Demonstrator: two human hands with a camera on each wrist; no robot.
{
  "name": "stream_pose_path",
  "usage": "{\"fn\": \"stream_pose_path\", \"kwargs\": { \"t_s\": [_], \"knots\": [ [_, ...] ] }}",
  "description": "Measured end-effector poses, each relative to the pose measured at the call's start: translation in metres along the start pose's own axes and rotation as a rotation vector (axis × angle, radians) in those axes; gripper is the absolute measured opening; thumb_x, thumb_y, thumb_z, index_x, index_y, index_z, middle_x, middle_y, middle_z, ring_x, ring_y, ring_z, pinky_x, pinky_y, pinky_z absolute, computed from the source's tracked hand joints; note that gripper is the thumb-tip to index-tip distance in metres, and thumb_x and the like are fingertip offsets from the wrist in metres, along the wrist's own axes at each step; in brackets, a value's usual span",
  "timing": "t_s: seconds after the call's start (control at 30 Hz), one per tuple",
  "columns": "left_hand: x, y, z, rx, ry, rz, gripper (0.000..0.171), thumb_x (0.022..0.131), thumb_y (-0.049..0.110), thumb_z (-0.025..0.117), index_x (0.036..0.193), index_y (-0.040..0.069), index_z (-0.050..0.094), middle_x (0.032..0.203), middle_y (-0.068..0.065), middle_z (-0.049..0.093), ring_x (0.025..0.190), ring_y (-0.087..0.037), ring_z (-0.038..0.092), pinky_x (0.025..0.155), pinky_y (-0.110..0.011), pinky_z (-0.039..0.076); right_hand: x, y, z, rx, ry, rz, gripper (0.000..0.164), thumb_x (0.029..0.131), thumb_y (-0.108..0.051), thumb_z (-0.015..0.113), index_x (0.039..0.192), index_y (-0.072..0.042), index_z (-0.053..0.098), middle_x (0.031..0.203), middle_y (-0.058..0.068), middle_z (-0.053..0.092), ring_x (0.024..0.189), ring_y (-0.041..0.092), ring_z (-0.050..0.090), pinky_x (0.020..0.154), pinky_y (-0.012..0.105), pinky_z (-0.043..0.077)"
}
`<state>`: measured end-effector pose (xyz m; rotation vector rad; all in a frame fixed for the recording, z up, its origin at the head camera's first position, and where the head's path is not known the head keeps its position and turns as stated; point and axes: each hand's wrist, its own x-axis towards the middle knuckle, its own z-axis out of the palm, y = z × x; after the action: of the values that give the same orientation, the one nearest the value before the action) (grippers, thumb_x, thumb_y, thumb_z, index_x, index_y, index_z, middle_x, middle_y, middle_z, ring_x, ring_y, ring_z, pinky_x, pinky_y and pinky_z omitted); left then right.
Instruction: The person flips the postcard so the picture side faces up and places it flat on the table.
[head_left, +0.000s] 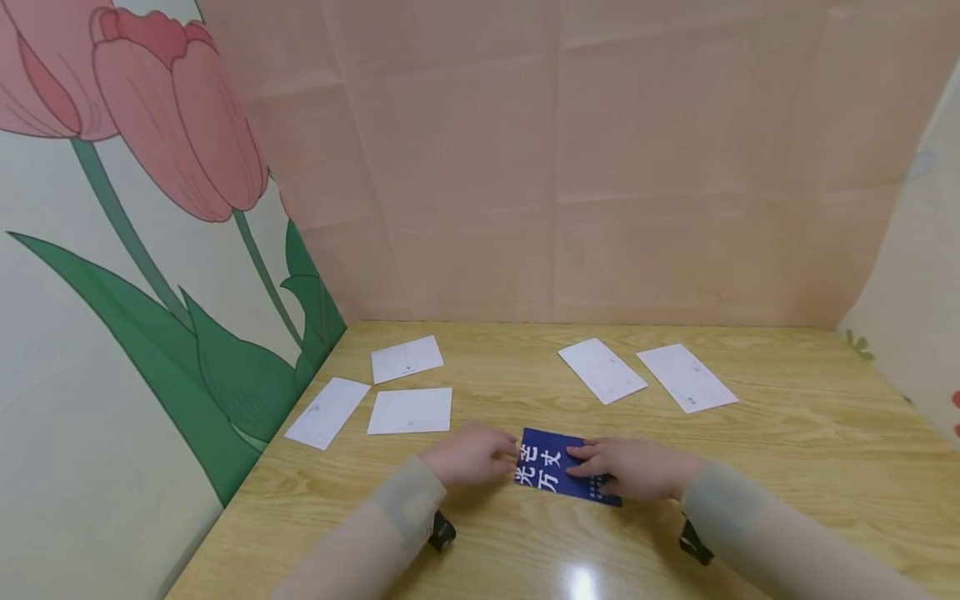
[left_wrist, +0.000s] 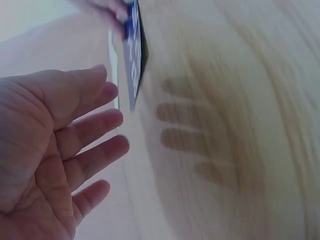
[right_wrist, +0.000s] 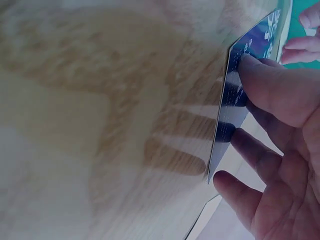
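Note:
A dark blue card point(head_left: 551, 481) printed with large white characters lies on the wooden table between my two hands. My right hand point(head_left: 637, 468) has its fingertips on the card's right part, and in the right wrist view its thumb point(right_wrist: 272, 82) and fingers extend over the blue face point(right_wrist: 234, 80). Just off the card's left edge, my left hand point(head_left: 474, 454) holds nothing. In the left wrist view, that hand point(left_wrist: 55, 145) shows loosely bent, spread fingers above the table, with the blue card point(left_wrist: 132, 60) beyond its fingertips.
Three white cards lie at the left, including a front one point(head_left: 410, 411) and a tilted one point(head_left: 327, 413). Two more white cards point(head_left: 602, 370) lie at the back right. A pinkish sheet point(head_left: 555, 167) stands behind the wooden table point(head_left: 810, 433); a tulip-painted wall point(head_left: 97, 333) rises at left.

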<state>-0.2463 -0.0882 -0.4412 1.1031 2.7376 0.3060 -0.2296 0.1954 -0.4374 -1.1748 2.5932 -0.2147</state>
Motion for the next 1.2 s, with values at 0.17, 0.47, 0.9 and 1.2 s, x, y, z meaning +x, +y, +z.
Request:
{"fn": "stream_pose_path", "kwargs": {
  "t_s": [0.17,0.47,0.9,1.2],
  "knots": [
    [-0.008,-0.017,-0.003,0.016,0.032,-0.054,0.03,0.094,0.029,0.06,0.121,0.016,0.068,0.134,-0.001,0.058,0.124,-0.019,0.052,0.106,-0.039,0.036,-0.006,0.001,0.001,0.024,0.012,0.012,0.046,0.092,-0.014,0.063,0.136,-0.025,0.057,0.146,0.002,0.045,0.134,0.037,0.038,0.104,0.055,0.034],
    [-0.026,-0.044,-0.009,-0.041,0.07,-0.216,0.031,0.096,0.028,0.059,0.123,0.014,0.066,0.136,-0.005,0.056,0.126,-0.024,0.05,0.104,-0.05,0.033,-0.022,0.005,0.007,0.012,0.061,0.065,0.046,0.091,-0.026,0.066,0.136,-0.026,0.056,0.146,0.008,0.045,0.13,0.037,0.043,0.101,0.054,0.038],
    [-0.041,-0.072,-0.006,-0.039,0.055,-0.328,0.049,0.096,0.03,0.058,0.138,0.006,0.052,0.147,-0.014,0.043,0.132,-0.033,0.043,0.107,-0.048,0.032,-0.05,0.01,0.019,-0.02,0.071,0.283,0.052,0.084,-0.045,0.07,0.132,-0.027,0.061,0.142,0.011,0.049,0.116,0.037,0.052,0.094,0.057,0.042],
    [-0.05,-0.077,-0.008,-0.033,0.013,-0.493,0.065,0.093,0.041,0.061,0.146,0.009,0.041,0.15,-0.015,0.037,0.136,-0.038,0.035,0.11,-0.058,0.021,-0.073,0.015,0.023,-0.056,0.084,0.331,0.058,0.08,-0.051,0.07,0.13,-0.02,0.063,0.134,0.019,0.054,0.113,0.043,0.053,0.091,0.062,0.041]
  ]
}}
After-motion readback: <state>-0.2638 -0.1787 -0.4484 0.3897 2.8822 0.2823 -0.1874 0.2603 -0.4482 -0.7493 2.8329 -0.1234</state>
